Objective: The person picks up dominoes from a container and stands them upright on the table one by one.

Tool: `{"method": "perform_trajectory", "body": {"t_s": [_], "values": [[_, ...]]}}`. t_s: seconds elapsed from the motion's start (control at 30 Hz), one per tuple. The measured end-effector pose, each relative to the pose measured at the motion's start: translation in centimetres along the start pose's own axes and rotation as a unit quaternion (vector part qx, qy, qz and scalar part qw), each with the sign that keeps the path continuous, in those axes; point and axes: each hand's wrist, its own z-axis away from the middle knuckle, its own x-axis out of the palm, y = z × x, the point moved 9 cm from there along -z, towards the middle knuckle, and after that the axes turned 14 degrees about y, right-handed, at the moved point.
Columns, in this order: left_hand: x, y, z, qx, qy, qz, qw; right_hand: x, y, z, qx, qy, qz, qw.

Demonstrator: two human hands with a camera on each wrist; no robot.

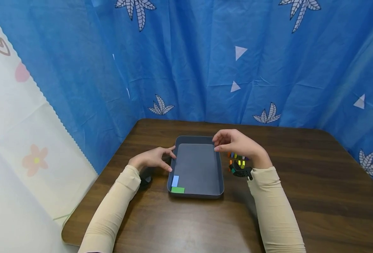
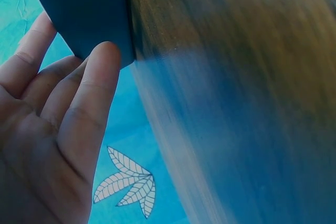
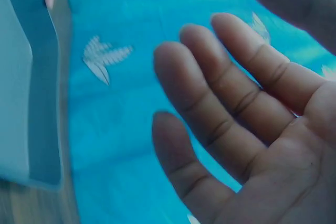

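Note:
A dark grey rectangular tray point(image 1: 200, 168) lies on the table. In its near left corner are a light blue flat piece point(image 1: 175, 181) and a green one point(image 1: 178, 190), set at a right angle. My left hand point(image 1: 153, 158) is spread along the tray's left side; in the left wrist view its fingertips point(image 2: 103, 59) touch the outer wall. By the far right edge, my right hand point(image 1: 237, 143) hovers with loosely bent fingers. The right wrist view shows nothing in that hand point(image 3: 247, 114), with the tray wall point(image 3: 44, 103) apart from it.
Several small coloured blocks point(image 1: 241, 164) lie right of the tray, partly hidden under my right hand and its dark wristband point(image 1: 241, 171). Brown wood forms the tabletop point(image 1: 316, 196). A blue patterned curtain point(image 1: 189, 70) hangs behind it, and a white cloth point(image 1: 21, 123) hangs at left.

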Motion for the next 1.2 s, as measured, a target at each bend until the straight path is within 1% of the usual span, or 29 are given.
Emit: {"method": "perform_trajectory", "body": {"t_s": [0.23,0.37,0.5,0.63,0.73,0.83,0.93,1.2], "values": [[-0.1,-0.3,0.1,-0.004,0.003,-0.002,1.0000,4.4,-1.5,-2.6,-0.014,-0.065,-0.004,0.9978],[-0.2,-0.4,0.1,-0.006,0.002,-0.002,1.0000,7.3,-1.5,-3.9,-0.012,-0.104,-0.004,0.9945],[-0.1,-0.3,0.1,-0.002,0.001,-0.005,1.0000,10.1,-0.8,-4.5,0.003,-0.137,-0.003,0.9906],[0.0,-0.1,0.2,0.003,0.000,-0.006,1.0000,12.5,0.1,-4.5,0.004,-0.178,0.007,0.9840],[0.0,-0.1,0.2,0.000,0.000,-0.002,1.0000,14.2,0.7,-4.3,-0.006,-0.214,0.017,0.9767],[0.1,-0.2,0.1,-0.002,-0.002,0.000,1.0000,15.7,1.3,-4.1,-0.007,-0.241,0.022,0.9703],[0.0,-0.3,0.0,-0.001,-0.003,0.000,1.0000,16.8,1.7,-3.9,-0.004,-0.259,0.027,0.9656],[-0.1,-0.2,0.0,-0.002,-0.005,0.007,1.0000,18.6,3.4,-3.7,0.035,-0.287,0.049,0.9562]]}}
